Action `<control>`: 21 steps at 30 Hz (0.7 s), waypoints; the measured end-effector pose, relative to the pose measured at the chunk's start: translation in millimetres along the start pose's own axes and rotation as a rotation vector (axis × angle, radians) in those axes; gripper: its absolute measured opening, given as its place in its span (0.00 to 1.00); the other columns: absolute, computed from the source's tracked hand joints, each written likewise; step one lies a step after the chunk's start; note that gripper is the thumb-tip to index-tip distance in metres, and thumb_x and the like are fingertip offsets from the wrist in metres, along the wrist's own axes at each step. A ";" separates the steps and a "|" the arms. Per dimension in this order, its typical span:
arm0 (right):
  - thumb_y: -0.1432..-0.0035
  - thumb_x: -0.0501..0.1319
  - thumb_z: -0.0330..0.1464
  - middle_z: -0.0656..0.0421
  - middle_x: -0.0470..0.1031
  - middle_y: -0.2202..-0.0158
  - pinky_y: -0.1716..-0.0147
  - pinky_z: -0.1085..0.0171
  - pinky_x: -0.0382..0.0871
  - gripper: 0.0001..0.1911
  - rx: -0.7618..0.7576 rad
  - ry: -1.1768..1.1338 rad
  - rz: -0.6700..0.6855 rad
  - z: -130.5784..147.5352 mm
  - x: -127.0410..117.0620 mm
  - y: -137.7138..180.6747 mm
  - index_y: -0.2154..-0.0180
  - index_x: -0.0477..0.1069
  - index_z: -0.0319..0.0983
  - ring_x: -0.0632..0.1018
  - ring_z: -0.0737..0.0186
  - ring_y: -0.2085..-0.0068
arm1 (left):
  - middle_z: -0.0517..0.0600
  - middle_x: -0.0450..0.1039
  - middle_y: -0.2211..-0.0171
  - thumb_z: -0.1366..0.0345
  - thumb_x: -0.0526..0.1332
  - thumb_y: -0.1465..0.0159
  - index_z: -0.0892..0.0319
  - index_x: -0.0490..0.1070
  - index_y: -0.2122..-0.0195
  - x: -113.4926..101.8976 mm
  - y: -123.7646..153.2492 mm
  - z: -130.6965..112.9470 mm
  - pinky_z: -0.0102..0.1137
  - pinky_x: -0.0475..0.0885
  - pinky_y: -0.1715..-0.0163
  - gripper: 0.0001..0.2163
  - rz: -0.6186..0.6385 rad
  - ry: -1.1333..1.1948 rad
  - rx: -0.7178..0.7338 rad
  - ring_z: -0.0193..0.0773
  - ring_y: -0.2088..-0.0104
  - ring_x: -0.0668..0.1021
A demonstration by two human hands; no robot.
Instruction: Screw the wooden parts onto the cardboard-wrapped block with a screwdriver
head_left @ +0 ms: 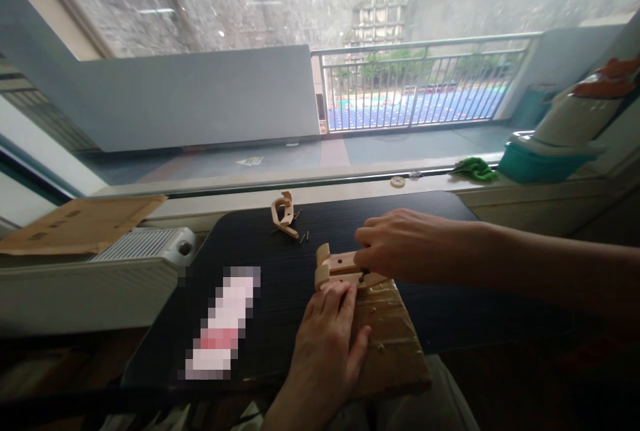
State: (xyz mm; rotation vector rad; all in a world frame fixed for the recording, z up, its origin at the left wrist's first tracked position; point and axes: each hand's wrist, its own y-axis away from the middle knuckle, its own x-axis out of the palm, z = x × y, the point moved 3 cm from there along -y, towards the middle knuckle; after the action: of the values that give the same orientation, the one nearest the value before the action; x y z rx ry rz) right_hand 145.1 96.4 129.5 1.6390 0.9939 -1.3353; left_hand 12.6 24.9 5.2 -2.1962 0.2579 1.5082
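Note:
My left hand lies flat with fingers stretched out on a brown cardboard sheet on the black table. Its fingertips touch a small light wooden piece with holes. My right hand reaches in from the right, fingers pinched together over the right end of that wooden piece, on something small and dark that I cannot make out. A second curved wooden part sits further back on the table, with a few small dark screws beside it.
A blurred white and pink object lies at the table's left. A white radiator and a cardboard piece are at left. On the window sill are a tape roll, a green cloth and a teal container.

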 end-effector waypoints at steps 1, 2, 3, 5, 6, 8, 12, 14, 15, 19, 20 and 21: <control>0.42 0.57 0.24 0.58 0.71 0.68 0.78 0.65 0.49 0.07 -0.016 0.016 0.010 1.6 0.5 -1.4 0.63 0.71 0.38 0.68 0.65 0.71 | 0.58 0.63 0.46 0.66 0.57 0.40 0.64 0.60 0.43 0.4 0.2 0.4 0.46 0.65 0.45 0.23 0.002 0.002 -0.004 0.50 0.45 0.65; 0.41 0.56 0.24 0.57 0.72 0.68 0.78 0.65 0.50 0.08 -0.029 0.019 0.018 3.0 1.2 -3.0 0.61 0.71 0.38 0.69 0.65 0.71 | 0.58 0.63 0.46 0.66 0.57 0.40 0.63 0.60 0.43 0.8 0.4 0.6 0.46 0.65 0.45 0.23 0.004 0.004 -0.006 0.50 0.45 0.65; 0.40 0.56 0.24 0.57 0.72 0.68 0.77 0.65 0.51 0.09 -0.038 0.012 0.024 3.8 2.1 -4.6 0.60 0.71 0.38 0.69 0.65 0.71 | 0.58 0.63 0.46 0.66 0.57 0.40 0.64 0.59 0.43 1.2 0.7 0.8 0.46 0.64 0.45 0.23 0.007 0.006 -0.005 0.49 0.45 0.65; 0.40 0.55 0.24 0.56 0.73 0.68 0.76 0.64 0.52 0.09 -0.042 -0.012 0.031 4.2 4.1 -7.3 0.60 0.71 0.37 0.69 0.64 0.70 | 0.58 0.62 0.46 0.66 0.57 0.40 0.64 0.59 0.43 1.8 1.4 0.8 0.46 0.64 0.45 0.24 0.009 0.008 -0.001 0.50 0.44 0.64; 0.41 0.55 0.24 0.56 0.73 0.68 0.76 0.64 0.53 0.08 -0.039 -0.023 0.029 3.7 5.1 -8.4 0.61 0.71 0.36 0.69 0.64 0.70 | 0.58 0.62 0.46 0.66 0.57 0.40 0.64 0.59 0.43 2.1 1.8 0.8 0.46 0.64 0.44 0.24 0.008 0.009 0.002 0.50 0.44 0.64; 0.42 0.56 0.22 0.56 0.72 0.68 0.74 0.64 0.54 0.07 -0.035 -0.040 0.019 2.1 7.3 -9.7 0.64 0.71 0.35 0.69 0.64 0.70 | 0.59 0.62 0.46 0.65 0.57 0.40 0.65 0.60 0.43 2.4 2.4 0.7 0.46 0.64 0.44 0.23 0.007 0.009 0.006 0.50 0.44 0.64; 0.44 0.56 0.21 0.57 0.71 0.72 0.73 0.65 0.56 0.06 -0.004 -0.075 0.006 -3.1 12.5 -9.3 0.69 0.69 0.35 0.69 0.64 0.71 | 0.59 0.62 0.47 0.65 0.57 0.40 0.66 0.60 0.43 2.8 2.8 0.8 0.46 0.64 0.45 0.24 0.005 0.009 0.005 0.50 0.45 0.64; 0.43 0.55 0.23 0.57 0.71 0.74 0.73 0.65 0.56 0.05 0.043 -0.084 0.009 -6.2 15.6 -8.1 0.70 0.68 0.35 0.69 0.65 0.73 | 0.59 0.63 0.47 0.65 0.58 0.40 0.66 0.60 0.43 2.9 2.6 0.9 0.46 0.64 0.45 0.23 -0.001 0.009 0.004 0.50 0.45 0.64; 0.42 0.54 0.25 0.57 0.71 0.74 0.74 0.65 0.56 0.06 0.067 -0.085 0.012 -7.3 17.0 -7.5 0.70 0.68 0.34 0.69 0.66 0.73 | 0.59 0.63 0.47 0.65 0.58 0.40 0.65 0.60 0.43 2.9 2.4 0.9 0.46 0.65 0.45 0.23 -0.004 0.010 0.002 0.50 0.45 0.65; 0.39 0.52 0.27 0.56 0.72 0.74 0.77 0.65 0.53 0.08 0.125 -0.064 0.014 -8.6 17.7 -8.4 0.68 0.68 0.34 0.69 0.67 0.75 | 0.58 0.63 0.47 0.65 0.58 0.40 0.64 0.61 0.44 1.4 1.9 0.4 0.46 0.65 0.46 0.23 -0.012 0.010 -0.002 0.50 0.46 0.65; 0.39 0.52 0.28 0.56 0.72 0.74 0.77 0.65 0.52 0.08 0.135 -0.065 0.017 -8.4 15.8 -9.2 0.68 0.68 0.34 0.69 0.67 0.75 | 0.58 0.63 0.47 0.65 0.58 0.40 0.65 0.61 0.44 1.0 1.7 0.2 0.46 0.65 0.46 0.23 -0.010 0.009 -0.002 0.50 0.46 0.65; 0.39 0.52 0.28 0.56 0.72 0.74 0.78 0.65 0.51 0.09 0.148 -0.066 0.018 -8.2 12.8 -10.0 0.68 0.68 0.34 0.69 0.67 0.75 | 0.59 0.63 0.48 0.65 0.57 0.40 0.65 0.61 0.44 0.6 1.4 0.0 0.46 0.65 0.45 0.22 -0.007 0.007 -0.002 0.50 0.46 0.65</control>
State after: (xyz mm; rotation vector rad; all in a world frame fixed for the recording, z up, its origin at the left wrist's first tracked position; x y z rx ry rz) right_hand 140.8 108.9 117.1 1.6968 0.8570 -1.4719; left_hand 12.3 23.7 4.3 -2.2024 0.2508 1.4973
